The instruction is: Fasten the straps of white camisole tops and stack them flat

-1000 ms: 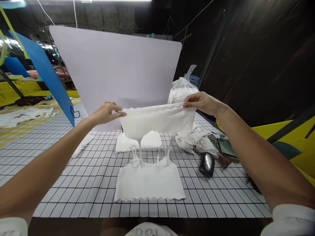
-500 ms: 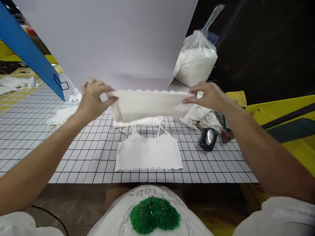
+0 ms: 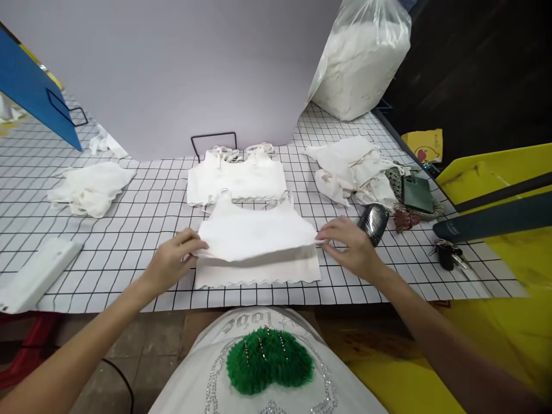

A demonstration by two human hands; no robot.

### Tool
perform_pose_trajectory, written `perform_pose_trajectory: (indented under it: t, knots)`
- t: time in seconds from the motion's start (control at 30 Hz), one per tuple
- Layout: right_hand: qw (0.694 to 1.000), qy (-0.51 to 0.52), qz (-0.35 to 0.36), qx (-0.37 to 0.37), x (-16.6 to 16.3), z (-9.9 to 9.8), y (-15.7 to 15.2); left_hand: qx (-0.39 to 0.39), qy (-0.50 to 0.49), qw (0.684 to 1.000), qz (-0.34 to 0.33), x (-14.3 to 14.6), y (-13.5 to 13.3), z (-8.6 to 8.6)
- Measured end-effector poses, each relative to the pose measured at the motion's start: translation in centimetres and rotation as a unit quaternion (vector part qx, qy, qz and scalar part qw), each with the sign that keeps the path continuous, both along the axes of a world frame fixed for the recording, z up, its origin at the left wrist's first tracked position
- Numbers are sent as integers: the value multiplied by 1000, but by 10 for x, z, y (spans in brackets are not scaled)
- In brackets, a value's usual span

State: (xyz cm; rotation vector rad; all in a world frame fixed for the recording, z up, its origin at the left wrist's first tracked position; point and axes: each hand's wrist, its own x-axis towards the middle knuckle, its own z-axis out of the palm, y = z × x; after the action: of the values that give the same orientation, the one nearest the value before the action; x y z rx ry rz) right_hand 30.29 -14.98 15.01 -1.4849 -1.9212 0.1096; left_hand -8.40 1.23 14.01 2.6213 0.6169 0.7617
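Left hand (image 3: pixel 172 260) and right hand (image 3: pixel 350 247) each pinch a lower corner of a white fabric crop top (image 3: pixel 259 230), center of frame, over a second white top with scalloped hem (image 3: pixel 259 273) on the white, black-gridded surface (image 3: pixel 144 253). Looks like laying one over the other; matching edges calls for level corners. Second top's upper part hidden, clear plastic bag (image 3: pixel 364 63) cut off upper right.
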Motion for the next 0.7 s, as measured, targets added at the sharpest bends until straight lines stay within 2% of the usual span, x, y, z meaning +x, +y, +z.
perform_pose_trajectory:
  t: [0.07, 0.13, 0.3, 0.43, 0.57, 0.7]
  knots:
    - [1000, -10, 1, -3, -8, -20, -9, 4, 8, 1000, -7, -4, -9, -19]
    - [1000, -5, -6, 6, -12, -28, -13, 12, 10, 1000, -1, -6, -13, -28]
    - [999, 16, -19, 27, -13, -20, -31, 13, -1, 1000, 4, -19, -24, -23]
    - [996, -63, -2, -58, -22, -23, -53, -13, 40, 999, -4, -27, -43, -23]
    - [978, -160, 8, -136, -46, -35, -58, -5, 102, 995, 22, -12, -61, -30]
    - [963, -192, 27, -189, -50, -46, -59, 14, 156, 988, 1, 1, -69, -42]
